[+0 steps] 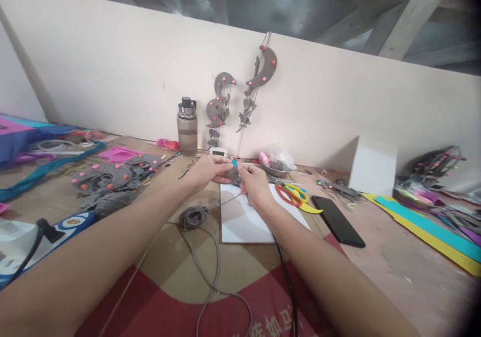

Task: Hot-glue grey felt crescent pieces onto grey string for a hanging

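My left hand (211,170) is closed on a small grey piece (230,173), with a bit of blue (235,162) at its top edge. Close on its right, my right hand (254,180) is pinched; what lies between its fingertips is too small to make out. A grey cord runs from near my right fingers down to a coiled bundle (193,217) on the cardboard. Beneath my right hand lies a white sheet (244,221).
Red-handled scissors (288,195) and yellow ones (297,192) lie right of my hands, near a black phone (337,220). A bottle (187,131) stands by the wall, where grey crescents (267,68) hang. Grey decorated pieces (107,177) lie left.
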{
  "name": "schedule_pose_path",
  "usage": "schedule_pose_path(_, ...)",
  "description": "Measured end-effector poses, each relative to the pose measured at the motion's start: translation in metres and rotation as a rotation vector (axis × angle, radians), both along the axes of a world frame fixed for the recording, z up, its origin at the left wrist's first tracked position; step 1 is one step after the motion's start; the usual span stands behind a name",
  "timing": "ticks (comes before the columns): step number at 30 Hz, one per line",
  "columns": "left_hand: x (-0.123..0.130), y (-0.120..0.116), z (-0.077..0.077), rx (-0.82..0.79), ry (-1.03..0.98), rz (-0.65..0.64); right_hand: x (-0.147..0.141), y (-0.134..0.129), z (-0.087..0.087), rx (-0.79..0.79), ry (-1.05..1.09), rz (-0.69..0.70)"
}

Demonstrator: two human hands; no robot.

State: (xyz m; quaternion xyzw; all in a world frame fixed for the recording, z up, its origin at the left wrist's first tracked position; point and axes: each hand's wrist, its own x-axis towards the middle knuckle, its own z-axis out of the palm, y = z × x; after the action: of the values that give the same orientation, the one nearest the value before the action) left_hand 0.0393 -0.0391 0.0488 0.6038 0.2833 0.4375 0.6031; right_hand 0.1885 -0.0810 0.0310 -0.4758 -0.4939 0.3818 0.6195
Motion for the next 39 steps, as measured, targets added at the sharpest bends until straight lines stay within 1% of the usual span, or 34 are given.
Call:
schedule_pose_path(3, -0.003, 0.004, -0.001, 0.023, -0.026, -0.01, -0.002, -0.003, 0.005, -0.019, 0.055, -0.006)
schedule_pose_path(6, -0.004, 0.006, -0.001, 0.044, -0.038, -0.045, -0.004, -0.008, 0.009, -0.044, 0.114, 0.029)
schedule_pose_path(9, -0.005, 0.006, 0.0, 0.062, -0.042, -0.061, -0.007, -0.013, 0.01, -0.007, 0.123, 0.055)
schedule_pose_path(16, -0.006, 0.004, 0.003, 0.058, -0.038, -0.09, -0.006, -0.012, 0.004, 0.107, 0.003, -0.031)
schedule_pose_path(20, -0.006, 0.003, 0.005, 0.025, -0.043, -0.124, -0.006, -0.013, 0.003, 0.153, -0.041, -0.036)
schedule_pose_path(27, -0.006, -0.005, 0.009, -0.018, -0.019, -0.099, -0.01, -0.02, 0.003, 0.162, -0.163, -0.094)
schedule_pose_path(32, -0.006, -0.008, 0.011, -0.037, 0.002, -0.111, -0.01, -0.026, 0.005, 0.251, -0.3, -0.166)
schedule_pose_path(35, -0.004, -0.011, 0.011, -0.03, 0.007, -0.07, -0.009, -0.024, 0.002, 0.231, -0.292, -0.175)
schedule_pose_path(39, 0.004, -0.014, 0.005, 0.038, 0.029, 0.061, -0.008, -0.016, -0.004, 0.106, -0.129, -0.192)
